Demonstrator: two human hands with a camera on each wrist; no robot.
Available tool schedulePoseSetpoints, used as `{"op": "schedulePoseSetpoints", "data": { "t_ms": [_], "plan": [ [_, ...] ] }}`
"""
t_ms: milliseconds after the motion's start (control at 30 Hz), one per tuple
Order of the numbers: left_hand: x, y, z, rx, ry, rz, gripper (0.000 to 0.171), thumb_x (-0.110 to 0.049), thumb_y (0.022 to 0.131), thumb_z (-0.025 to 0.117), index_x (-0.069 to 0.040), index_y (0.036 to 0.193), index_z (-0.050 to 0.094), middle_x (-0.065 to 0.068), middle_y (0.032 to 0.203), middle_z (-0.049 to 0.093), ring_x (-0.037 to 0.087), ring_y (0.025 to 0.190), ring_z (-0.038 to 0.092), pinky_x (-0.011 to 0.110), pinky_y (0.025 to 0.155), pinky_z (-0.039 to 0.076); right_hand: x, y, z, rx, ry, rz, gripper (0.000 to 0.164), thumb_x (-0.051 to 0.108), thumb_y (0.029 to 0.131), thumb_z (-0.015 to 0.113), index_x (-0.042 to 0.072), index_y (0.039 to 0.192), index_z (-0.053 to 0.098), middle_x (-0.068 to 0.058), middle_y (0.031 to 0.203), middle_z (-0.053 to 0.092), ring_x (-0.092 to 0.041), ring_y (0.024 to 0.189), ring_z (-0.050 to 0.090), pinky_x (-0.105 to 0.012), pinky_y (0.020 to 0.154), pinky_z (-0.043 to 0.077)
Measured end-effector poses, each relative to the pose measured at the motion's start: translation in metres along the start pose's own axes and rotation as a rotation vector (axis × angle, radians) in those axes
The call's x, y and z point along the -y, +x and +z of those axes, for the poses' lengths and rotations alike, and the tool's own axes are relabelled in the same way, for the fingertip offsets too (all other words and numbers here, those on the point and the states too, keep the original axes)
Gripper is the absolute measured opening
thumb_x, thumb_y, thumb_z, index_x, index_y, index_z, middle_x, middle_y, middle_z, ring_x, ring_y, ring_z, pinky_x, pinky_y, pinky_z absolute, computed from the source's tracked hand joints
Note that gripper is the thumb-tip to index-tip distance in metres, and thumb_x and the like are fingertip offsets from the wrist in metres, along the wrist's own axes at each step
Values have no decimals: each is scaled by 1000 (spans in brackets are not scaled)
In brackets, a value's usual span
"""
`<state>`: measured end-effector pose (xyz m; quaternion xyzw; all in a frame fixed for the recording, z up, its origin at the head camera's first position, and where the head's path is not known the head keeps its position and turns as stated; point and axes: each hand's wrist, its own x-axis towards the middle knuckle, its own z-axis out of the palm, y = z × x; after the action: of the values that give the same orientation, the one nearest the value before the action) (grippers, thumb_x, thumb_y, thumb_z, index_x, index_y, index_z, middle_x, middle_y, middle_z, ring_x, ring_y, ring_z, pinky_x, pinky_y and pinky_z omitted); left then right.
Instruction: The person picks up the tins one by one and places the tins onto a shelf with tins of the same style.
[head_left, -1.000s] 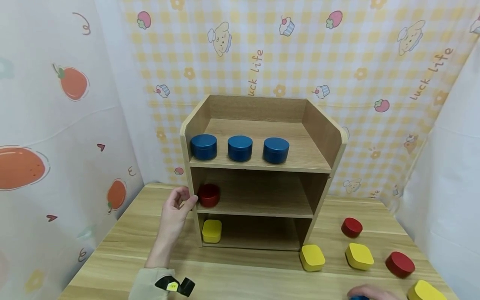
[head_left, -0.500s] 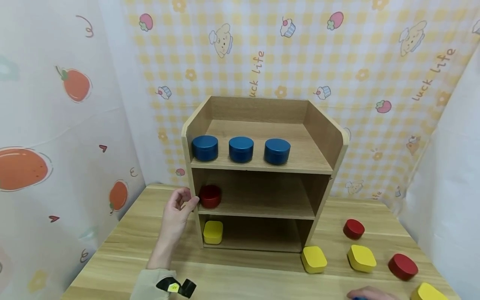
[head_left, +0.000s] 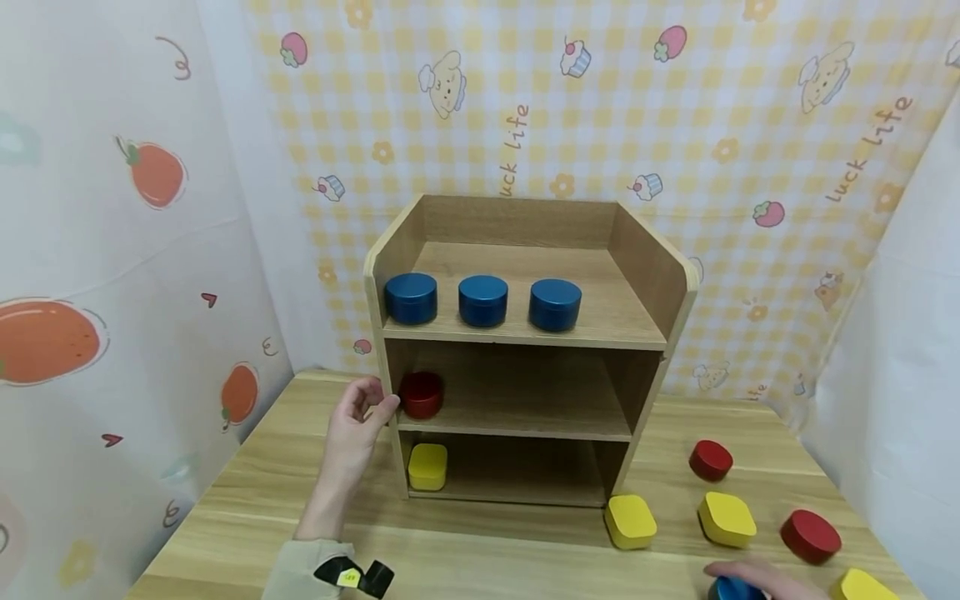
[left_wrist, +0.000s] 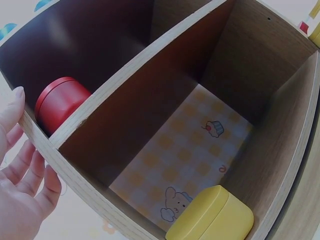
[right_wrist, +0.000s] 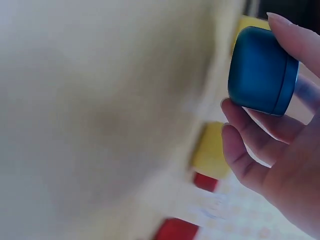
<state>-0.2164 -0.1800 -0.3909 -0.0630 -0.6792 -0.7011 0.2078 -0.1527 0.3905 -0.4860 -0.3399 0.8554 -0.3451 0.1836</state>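
Observation:
My left hand (head_left: 352,429) holds the left side panel of a small wooden shelf (head_left: 517,425), thumb at its front edge and fingers along the outside. Just inside that panel, a red round tin (head_left: 422,395) stands on the middle level, with a yellow square tin (head_left: 427,467) below it. Along the front of the top level sit three blue round tins (head_left: 483,301). At the bottom right of the head view, my right hand (head_left: 772,578) grips another blue round tin (right_wrist: 262,70) between thumb and fingers, raised off the table in the right wrist view.
Right of the shelf, yellow square tins (head_left: 727,519) and red round tins (head_left: 811,536) are scattered on the wooden table (head_left: 480,554). A patterned cloth (head_left: 600,125) hangs behind, and white cloths border both sides.
My right hand has come slightly further into view, and more of the blue tin in it shows. The left hand keeps its place on the shelf. The head view has shifted slightly.

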Motion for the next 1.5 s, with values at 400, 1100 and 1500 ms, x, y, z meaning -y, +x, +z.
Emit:
{"op": "schedulePoseSetpoints", "data": {
  "t_ms": [400, 1100, 1500],
  "plan": [
    [2, 0, 2, -2, -16, -4, 24, -5, 93, 66, -2, 111, 50, 2, 97, 50, 11, 92, 52, 18, 74, 48, 82, 6, -48, -390, -382, -60, 62, 21, 78, 83, 13, 132, 55, 13, 119, 59, 4, 93, 53, -18, 63, 49],
    [1, 1, 3, -21, -24, -11, 23, -4, 93, 66, -3, 110, 51, 1, 94, 50, 10, 89, 52, 17, 71, 47, 152, 41, -77, -554, -492, -258, 71, 13, 69, 89, 16, 132, 57, 6, 119, 64, -4, 98, 61, -8, 81, 43],
    [0, 0, 3, -18, -9, -18, 24, -5, 94, 66, -3, 112, 50, 2, 96, 49, 10, 91, 52, 18, 72, 48, 192, 68, -85, -533, -549, -158, 61, 31, 80, 83, 18, 133, 57, 5, 125, 62, -8, 100, 61, -21, 75, 53]
  ]
}}
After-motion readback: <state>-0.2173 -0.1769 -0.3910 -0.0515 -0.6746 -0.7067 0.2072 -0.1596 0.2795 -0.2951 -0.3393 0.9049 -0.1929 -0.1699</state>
